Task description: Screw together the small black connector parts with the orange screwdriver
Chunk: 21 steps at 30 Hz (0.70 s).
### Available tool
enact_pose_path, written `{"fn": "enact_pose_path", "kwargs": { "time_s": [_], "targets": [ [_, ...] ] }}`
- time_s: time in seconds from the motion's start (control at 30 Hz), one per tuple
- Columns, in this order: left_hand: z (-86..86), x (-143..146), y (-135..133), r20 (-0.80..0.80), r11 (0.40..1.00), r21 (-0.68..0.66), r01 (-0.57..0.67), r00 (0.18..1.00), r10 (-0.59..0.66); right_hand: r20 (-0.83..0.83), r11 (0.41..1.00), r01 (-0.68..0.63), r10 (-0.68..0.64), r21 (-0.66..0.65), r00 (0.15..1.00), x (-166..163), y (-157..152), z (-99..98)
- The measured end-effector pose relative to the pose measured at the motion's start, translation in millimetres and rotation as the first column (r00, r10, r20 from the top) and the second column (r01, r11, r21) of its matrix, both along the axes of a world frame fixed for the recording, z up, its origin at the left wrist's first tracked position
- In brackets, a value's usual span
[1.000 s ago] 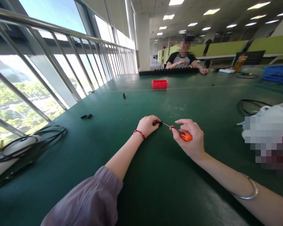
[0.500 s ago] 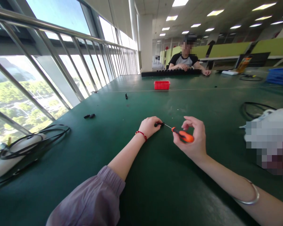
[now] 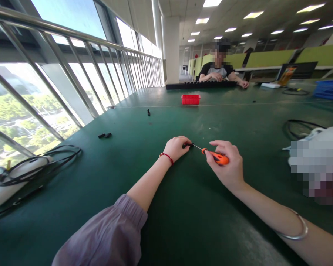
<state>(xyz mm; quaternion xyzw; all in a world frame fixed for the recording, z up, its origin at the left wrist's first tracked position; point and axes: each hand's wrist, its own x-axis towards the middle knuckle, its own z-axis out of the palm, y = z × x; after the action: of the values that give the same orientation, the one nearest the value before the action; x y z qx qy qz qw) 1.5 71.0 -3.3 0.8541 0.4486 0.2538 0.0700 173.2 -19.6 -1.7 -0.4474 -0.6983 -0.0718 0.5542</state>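
Note:
My left hand (image 3: 176, 147) rests on the green table (image 3: 161, 207), fingers closed on a small black part (image 3: 187, 145). My right hand (image 3: 228, 166) is wrapped round an orange-handled screwdriver (image 3: 217, 157). Its thin metal shaft points left and its tip meets the black part. The two hands sit close together in the middle of the view.
Two small black parts (image 3: 104, 135) and another black part (image 3: 148, 112) lie further left and back. A red tray (image 3: 191, 99) stands ahead. A white device with black cables (image 3: 22, 171) is at the left edge, a cable coil (image 3: 296, 127) at right. A person (image 3: 218, 68) sits at the far end.
My right fingers lifted off the screwdriver handle half a second ago and have closed round it again. My left hand has stayed on the black part.

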Motion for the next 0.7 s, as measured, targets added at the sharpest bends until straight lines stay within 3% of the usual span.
{"fn": "enact_pose_path", "kwargs": {
  "time_s": [0.1,0.27,0.4,0.57,0.7],
  "targets": [
    [0.4,-0.2,-0.1,-0.003,1.000,0.000,-0.001,1.000,0.001,-0.050,1.000,-0.002,0.003,0.022,0.999,0.8,1.1,-0.7],
    [0.7,-0.6,-0.1,0.009,1.000,-0.005,0.009,1.000,-0.009,0.041,1.000,0.016,-0.016,0.006,0.999,0.7,0.6,-0.4],
    [0.1,-0.9,0.1,0.008,1.000,-0.010,0.013,1.000,-0.013,-0.024,0.999,0.009,-0.008,0.046,1.000,0.0,-0.4,0.5],
    [0.2,-1.4,0.1,0.018,1.000,-0.011,0.022,1.000,-0.022,0.012,0.998,0.044,-0.044,-0.041,0.999,0.4,-0.9,-0.4],
    [0.4,-1.4,0.1,0.020,1.000,-0.015,0.022,1.000,-0.022,-0.067,1.000,-0.001,0.001,0.006,0.998,1.0,0.8,-0.8]
  ]
}}
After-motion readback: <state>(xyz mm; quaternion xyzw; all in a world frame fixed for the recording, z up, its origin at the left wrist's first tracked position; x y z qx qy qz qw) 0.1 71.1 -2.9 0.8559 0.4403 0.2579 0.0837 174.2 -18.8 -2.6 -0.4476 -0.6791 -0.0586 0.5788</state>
